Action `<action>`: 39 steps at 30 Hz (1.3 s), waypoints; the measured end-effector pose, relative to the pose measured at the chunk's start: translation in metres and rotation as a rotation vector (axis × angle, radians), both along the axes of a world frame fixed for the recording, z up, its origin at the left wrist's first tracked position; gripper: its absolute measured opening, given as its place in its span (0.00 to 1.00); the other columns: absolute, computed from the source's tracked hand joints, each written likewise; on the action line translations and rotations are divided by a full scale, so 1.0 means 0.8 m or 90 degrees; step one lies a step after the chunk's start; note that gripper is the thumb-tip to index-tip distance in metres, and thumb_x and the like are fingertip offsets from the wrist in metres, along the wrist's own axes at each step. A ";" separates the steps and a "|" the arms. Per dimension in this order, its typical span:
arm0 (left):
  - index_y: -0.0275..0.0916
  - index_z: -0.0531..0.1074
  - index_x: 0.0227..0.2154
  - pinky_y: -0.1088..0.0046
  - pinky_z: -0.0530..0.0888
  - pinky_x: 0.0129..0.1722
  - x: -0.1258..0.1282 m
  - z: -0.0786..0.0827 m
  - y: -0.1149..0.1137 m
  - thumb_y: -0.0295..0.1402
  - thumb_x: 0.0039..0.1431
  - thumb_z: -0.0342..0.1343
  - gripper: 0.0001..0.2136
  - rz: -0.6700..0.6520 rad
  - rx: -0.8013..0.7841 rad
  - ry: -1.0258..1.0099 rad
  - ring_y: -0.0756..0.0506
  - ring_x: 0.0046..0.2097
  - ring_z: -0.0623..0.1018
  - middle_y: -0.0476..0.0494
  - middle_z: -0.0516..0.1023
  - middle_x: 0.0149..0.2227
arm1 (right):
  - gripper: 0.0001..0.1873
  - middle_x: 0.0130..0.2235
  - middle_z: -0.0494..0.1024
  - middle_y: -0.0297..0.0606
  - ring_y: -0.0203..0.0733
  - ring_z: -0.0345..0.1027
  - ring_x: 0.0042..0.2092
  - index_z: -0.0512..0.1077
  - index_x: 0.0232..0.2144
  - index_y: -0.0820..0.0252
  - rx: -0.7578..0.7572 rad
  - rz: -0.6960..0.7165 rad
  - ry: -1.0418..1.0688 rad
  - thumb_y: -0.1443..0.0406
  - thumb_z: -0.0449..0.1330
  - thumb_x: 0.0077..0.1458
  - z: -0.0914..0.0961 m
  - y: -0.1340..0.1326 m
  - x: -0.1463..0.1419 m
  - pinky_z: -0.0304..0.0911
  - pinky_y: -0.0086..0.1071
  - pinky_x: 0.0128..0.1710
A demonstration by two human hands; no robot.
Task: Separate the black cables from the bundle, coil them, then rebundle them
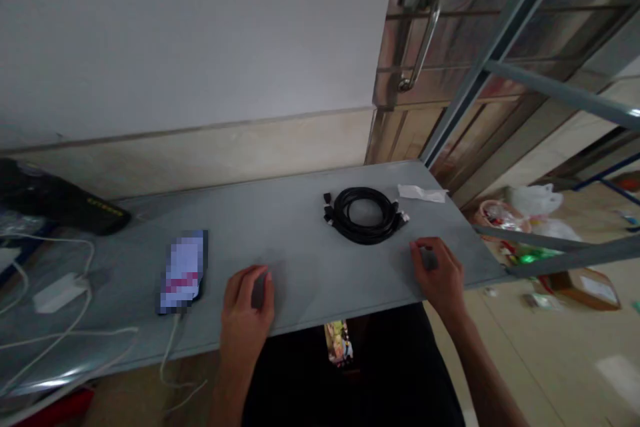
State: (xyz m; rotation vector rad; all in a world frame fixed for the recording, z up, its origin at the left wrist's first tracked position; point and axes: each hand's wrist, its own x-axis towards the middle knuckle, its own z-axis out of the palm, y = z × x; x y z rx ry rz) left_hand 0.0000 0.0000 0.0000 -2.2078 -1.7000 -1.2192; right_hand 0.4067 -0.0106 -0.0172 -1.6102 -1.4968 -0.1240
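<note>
My left hand [246, 303] rests near the front edge of the grey table [295, 260], fingers loosely curled. A gap shows between thumb and forefinger, with nothing in it. On the table's right part my right hand [441, 275] rests in much the same way, loosely curled and holding nothing I can see. A coiled black cable [365, 239] with several plugs lies just beyond and left of my right hand, not touched. To the left of my left hand lies a phone [184, 273] with its screen lit and a white cord at its lower end.
A white paper strip [421, 193] lies behind my right hand. At far left are a black bottle [65, 203] on its side and a white adapter [60, 292] with cords. A metal frame [465, 100] rises at right; a cardboard box [585, 288] sits on the floor.
</note>
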 end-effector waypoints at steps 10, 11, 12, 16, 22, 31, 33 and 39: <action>0.41 0.76 0.53 0.55 0.81 0.56 -0.001 0.000 0.001 0.33 0.77 0.60 0.07 -0.006 -0.001 0.003 0.38 0.52 0.82 0.39 0.81 0.50 | 0.05 0.41 0.82 0.37 0.46 0.79 0.44 0.75 0.44 0.53 0.022 0.004 -0.003 0.60 0.64 0.75 0.005 -0.002 -0.001 0.73 0.39 0.49; 0.41 0.76 0.53 0.55 0.81 0.56 -0.001 0.000 0.002 0.33 0.77 0.60 0.07 -0.005 -0.003 0.002 0.38 0.52 0.82 0.39 0.81 0.50 | 0.06 0.43 0.82 0.39 0.48 0.79 0.46 0.75 0.46 0.53 0.033 0.011 -0.010 0.59 0.65 0.74 0.009 -0.002 -0.002 0.74 0.41 0.51; 0.41 0.76 0.53 0.55 0.80 0.56 -0.001 0.000 0.002 0.33 0.77 0.60 0.07 -0.003 -0.003 0.002 0.37 0.51 0.82 0.39 0.81 0.50 | 0.09 0.46 0.82 0.41 0.50 0.79 0.50 0.75 0.50 0.53 0.044 0.023 -0.025 0.57 0.66 0.73 0.013 -0.001 -0.003 0.74 0.44 0.54; 0.42 0.77 0.53 0.55 0.81 0.56 0.000 -0.001 0.003 0.34 0.77 0.60 0.07 0.005 0.011 0.009 0.37 0.51 0.82 0.39 0.81 0.50 | 0.34 0.63 0.79 0.53 0.62 0.74 0.64 0.69 0.66 0.54 0.025 0.120 -0.133 0.48 0.72 0.68 0.034 0.017 -0.018 0.69 0.56 0.64; 0.43 0.76 0.53 0.55 0.81 0.57 -0.003 -0.002 0.001 0.34 0.77 0.60 0.07 -0.005 0.006 -0.005 0.37 0.52 0.83 0.39 0.81 0.50 | 0.32 0.55 0.84 0.51 0.61 0.78 0.57 0.75 0.59 0.58 -0.098 0.266 -0.293 0.41 0.69 0.68 0.036 0.084 -0.046 0.67 0.56 0.65; 0.43 0.76 0.54 0.54 0.81 0.57 -0.003 -0.004 -0.002 0.34 0.77 0.60 0.07 -0.009 -0.014 -0.035 0.37 0.52 0.83 0.39 0.81 0.50 | 0.26 0.45 0.86 0.48 0.56 0.80 0.49 0.78 0.44 0.59 -0.137 0.277 -0.417 0.41 0.65 0.71 0.022 0.139 -0.044 0.69 0.47 0.57; 0.43 0.76 0.54 0.54 0.81 0.57 -0.003 -0.004 -0.002 0.33 0.77 0.60 0.07 -0.008 -0.010 -0.035 0.37 0.52 0.83 0.39 0.81 0.50 | 0.26 0.44 0.86 0.49 0.56 0.80 0.49 0.78 0.44 0.59 -0.156 0.276 -0.424 0.41 0.64 0.72 0.023 0.147 -0.044 0.69 0.46 0.55; 0.43 0.77 0.54 0.55 0.81 0.57 -0.006 -0.006 -0.002 0.34 0.77 0.59 0.07 -0.013 -0.011 -0.046 0.38 0.52 0.83 0.39 0.81 0.50 | 0.27 0.47 0.86 0.52 0.60 0.81 0.51 0.78 0.45 0.60 -0.221 0.265 -0.410 0.42 0.67 0.69 0.034 0.167 -0.043 0.71 0.48 0.55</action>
